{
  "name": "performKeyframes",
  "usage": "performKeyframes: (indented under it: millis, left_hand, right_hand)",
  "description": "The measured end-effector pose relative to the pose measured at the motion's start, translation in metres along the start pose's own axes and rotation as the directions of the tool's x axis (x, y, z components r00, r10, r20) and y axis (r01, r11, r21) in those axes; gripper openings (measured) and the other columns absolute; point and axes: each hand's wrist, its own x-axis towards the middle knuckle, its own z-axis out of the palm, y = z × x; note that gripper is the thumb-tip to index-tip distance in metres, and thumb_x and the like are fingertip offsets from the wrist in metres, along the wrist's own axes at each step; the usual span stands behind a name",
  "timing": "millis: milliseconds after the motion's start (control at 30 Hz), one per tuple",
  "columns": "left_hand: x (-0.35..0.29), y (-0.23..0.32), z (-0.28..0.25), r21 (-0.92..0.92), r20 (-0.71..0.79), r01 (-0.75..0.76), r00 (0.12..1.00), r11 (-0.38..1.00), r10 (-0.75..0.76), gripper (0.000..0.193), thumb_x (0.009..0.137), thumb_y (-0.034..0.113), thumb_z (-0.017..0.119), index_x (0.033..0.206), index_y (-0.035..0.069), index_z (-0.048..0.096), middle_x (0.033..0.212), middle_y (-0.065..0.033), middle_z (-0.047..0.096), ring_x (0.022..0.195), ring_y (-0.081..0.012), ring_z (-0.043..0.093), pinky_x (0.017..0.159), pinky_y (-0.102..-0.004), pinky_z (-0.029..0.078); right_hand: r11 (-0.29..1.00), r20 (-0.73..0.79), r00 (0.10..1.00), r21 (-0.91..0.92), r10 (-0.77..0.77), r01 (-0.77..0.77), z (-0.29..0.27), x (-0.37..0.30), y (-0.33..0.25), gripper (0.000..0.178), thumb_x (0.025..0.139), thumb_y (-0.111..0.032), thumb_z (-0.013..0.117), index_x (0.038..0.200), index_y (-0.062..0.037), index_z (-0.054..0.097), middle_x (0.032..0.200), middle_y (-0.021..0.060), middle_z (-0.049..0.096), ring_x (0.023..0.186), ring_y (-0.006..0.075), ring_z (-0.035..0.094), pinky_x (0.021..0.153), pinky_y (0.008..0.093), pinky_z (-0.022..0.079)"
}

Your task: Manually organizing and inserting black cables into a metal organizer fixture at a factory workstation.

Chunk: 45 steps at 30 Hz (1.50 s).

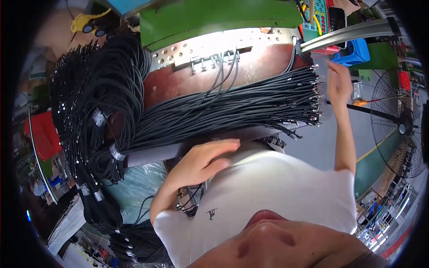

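Observation:
A wide bundle of black cables (214,109) lies along the reddish-brown worktop, its stripped or metal-tipped ends (315,96) fanned out at the right. Just below the bundle's near side is my left hand (201,161), fingers stretched and thumb apart, holding nothing. Beyond the cable ends, to the right, my right hand (339,85) is raised; motion smears its fingers, so whether it grips anything is unclear. A few cables run up from the bundle to a brightly lit metal fixture (214,60) with several small posts.
Thick coils of black cable (107,89) crowd the left side, some tied with clear wrap. A green machine body (219,20) stands behind the fixture. A curved metal rail (348,35), a blue plastic bin (355,51) and a black fan (402,127) are on the right.

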Motion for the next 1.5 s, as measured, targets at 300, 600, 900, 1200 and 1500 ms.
performKeyframes:
  millis: [300, 600, 900, 1200, 1500]
  left_hand:
    - [0.085, -0.008, 0.006, 0.812, -0.482, 0.379, 0.864, 0.444, 0.145, 0.066, 0.082, 0.043, 0.057, 0.129, -0.002, 0.042, 0.134, -0.0223, 0.042, 0.125, -0.0364, 0.038, 0.103, -0.0499, 0.028]
    - [0.019, -0.037, -0.081, 0.874, -0.438, 0.351, 0.867, 0.335, 0.236, 0.027, 0.082, 0.025, 0.064, 0.103, 0.008, 0.064, 0.098, -0.0100, 0.064, 0.091, -0.0250, 0.061, 0.077, -0.0342, 0.049]
    - [0.013, -0.025, -0.078, 0.707, -0.591, 0.266, 0.732, 0.656, 0.340, 0.012, 0.083, 0.012, 0.061, 0.088, 0.001, 0.061, 0.079, -0.0137, 0.063, 0.069, -0.0298, 0.061, 0.064, -0.0344, 0.048]
    - [0.179, 0.033, -0.034, 0.261, 0.246, 0.246, 0.918, 0.933, -0.311, 0.029, 0.090, 0.026, 0.054, 0.073, 0.002, 0.053, 0.059, -0.0023, 0.051, 0.051, -0.0099, 0.048, 0.048, -0.0262, 0.039]
    - [0.153, 0.054, 0.050, -0.827, 0.063, 0.232, 0.943, 0.512, -0.326, 0.022, 0.095, 0.027, 0.049, 0.097, 0.007, 0.057, 0.059, 0.0025, 0.044, 0.047, -0.0043, 0.035, 0.041, -0.0191, 0.024]
  right_hand:
    - [0.849, 0.617, 0.657, 0.035, -0.434, 0.528, 0.159, 0.105, -0.115, 0.048, 0.082, -0.050, 0.055, 0.096, -0.0048, 0.062, 0.080, 0.0168, 0.061, 0.076, 0.0326, 0.061, 0.066, 0.0453, 0.048]
    - [0.918, 0.383, 0.834, 0.170, -0.397, 0.359, 0.173, 0.105, -0.039, 0.026, 0.085, -0.030, 0.055, 0.102, -0.0142, 0.066, 0.084, 0.0112, 0.064, 0.070, 0.0270, 0.060, 0.061, 0.0359, 0.048]
    - [0.857, -0.139, 0.847, -0.042, -0.513, 0.513, 0.046, 0.059, -0.054, 0.020, 0.066, -0.014, 0.074, 0.079, -0.0070, 0.061, 0.070, 0.0037, 0.057, 0.064, 0.0232, 0.056, 0.057, 0.0331, 0.046]
    - [0.898, -0.007, 0.994, -0.429, 0.105, -0.098, -0.029, -0.050, 0.056, 0.013, 0.084, -0.011, 0.061, 0.095, -0.0043, 0.064, 0.091, 0.0101, 0.063, 0.080, 0.0256, 0.060, 0.067, 0.0302, 0.048]
    - [0.751, 0.388, 0.909, 0.553, 0.152, -0.362, 0.013, 0.034, -0.048, 0.023, 0.091, -0.010, 0.051, 0.108, 0.0031, 0.058, 0.102, 0.0082, 0.064, 0.091, 0.0147, 0.059, 0.081, 0.0269, 0.046]
